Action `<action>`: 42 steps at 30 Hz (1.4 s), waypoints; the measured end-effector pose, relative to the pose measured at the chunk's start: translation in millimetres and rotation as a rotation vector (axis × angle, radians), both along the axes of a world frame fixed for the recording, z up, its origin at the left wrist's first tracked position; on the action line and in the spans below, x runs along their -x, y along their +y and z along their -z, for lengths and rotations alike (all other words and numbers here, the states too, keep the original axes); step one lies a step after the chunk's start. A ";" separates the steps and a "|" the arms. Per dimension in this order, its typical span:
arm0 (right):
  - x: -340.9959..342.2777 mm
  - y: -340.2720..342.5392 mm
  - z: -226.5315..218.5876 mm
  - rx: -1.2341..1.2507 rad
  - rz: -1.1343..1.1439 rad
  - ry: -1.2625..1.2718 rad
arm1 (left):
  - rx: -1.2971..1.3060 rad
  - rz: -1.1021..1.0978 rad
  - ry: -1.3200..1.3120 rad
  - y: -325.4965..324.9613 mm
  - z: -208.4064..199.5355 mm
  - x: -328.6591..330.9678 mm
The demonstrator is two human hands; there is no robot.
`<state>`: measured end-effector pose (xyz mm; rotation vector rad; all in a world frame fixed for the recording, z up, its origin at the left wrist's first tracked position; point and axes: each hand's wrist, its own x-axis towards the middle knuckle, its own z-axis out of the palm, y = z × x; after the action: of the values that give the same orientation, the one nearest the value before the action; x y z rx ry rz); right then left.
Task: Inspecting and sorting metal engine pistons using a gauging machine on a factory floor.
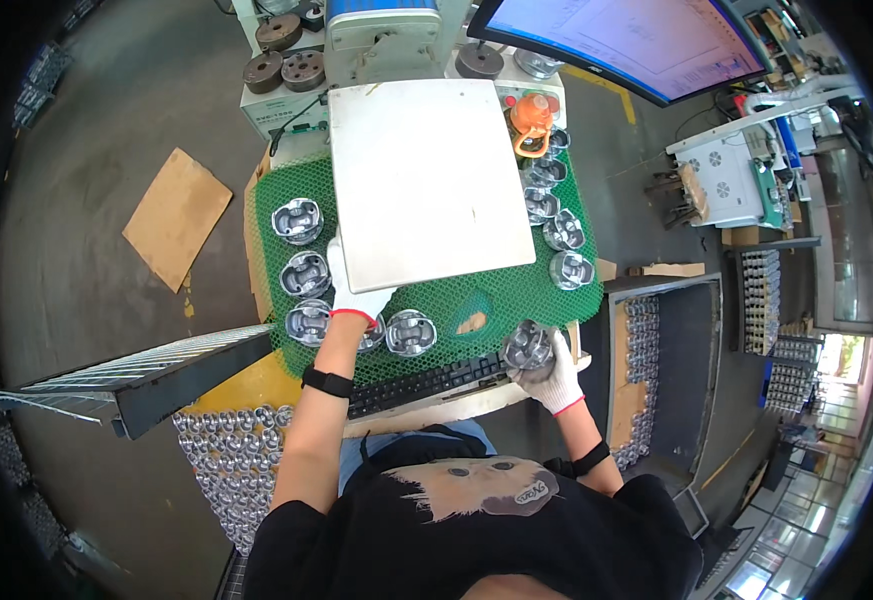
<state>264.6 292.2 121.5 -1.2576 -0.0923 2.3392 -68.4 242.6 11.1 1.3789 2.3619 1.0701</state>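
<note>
Both my hands wear white gloves with red cuffs. My right hand [550, 372] is closed around a metal piston [527, 346] just beyond the right end of the black keyboard [431, 386]. My left hand [358, 290] reaches to the lower left corner of a large white square panel [426, 185]. The panel hides most of its fingers, so their grip does not show. Near that hand, several pistons stand on the green mesh mat [466, 300], among them one piston [305, 274] at its left and another piston [411, 333] at its lower right.
More pistons [571, 270] line the mat's right side below an orange bottle [531, 120]. A monitor [621, 45] stands at the back right. Bins of pistons flank me: a yellow-edged tray [226, 390] at left, a grey box [671, 375] at right. Cardboard [177, 220] lies on the floor.
</note>
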 end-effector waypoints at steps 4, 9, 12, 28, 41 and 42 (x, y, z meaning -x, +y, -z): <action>40.5 15.3 11.4 -0.016 -0.111 -0.011 | -0.138 -0.008 0.092 -9.1 51.4 10.6; 107.4 49.5 42.0 -0.723 -0.456 -0.301 | -0.280 -0.076 0.037 -5.1 -18.8 -6.1; 155.7 66.1 46.2 -1.648 -0.942 -0.784 | -0.139 -0.323 -0.195 -36.2 -71.7 -27.2; 265.9 91.3 209.2 -0.110 -0.397 0.384 | -0.199 -0.882 -1.098 -341.5 -62.6 -79.3; 276.5 6.5 53.1 -2.239 -0.597 -0.950 | 0.108 -0.564 -1.362 -392.2 -85.6 -87.1; 268.3 10.9 30.7 -2.196 -0.673 -0.974 | 0.202 -0.536 -1.410 -388.6 -88.1 -81.3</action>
<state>-3.7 303.1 90.8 -0.6985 -2.5615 0.3705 12.9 -146.0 99.2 -0.2299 1.5706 1.2182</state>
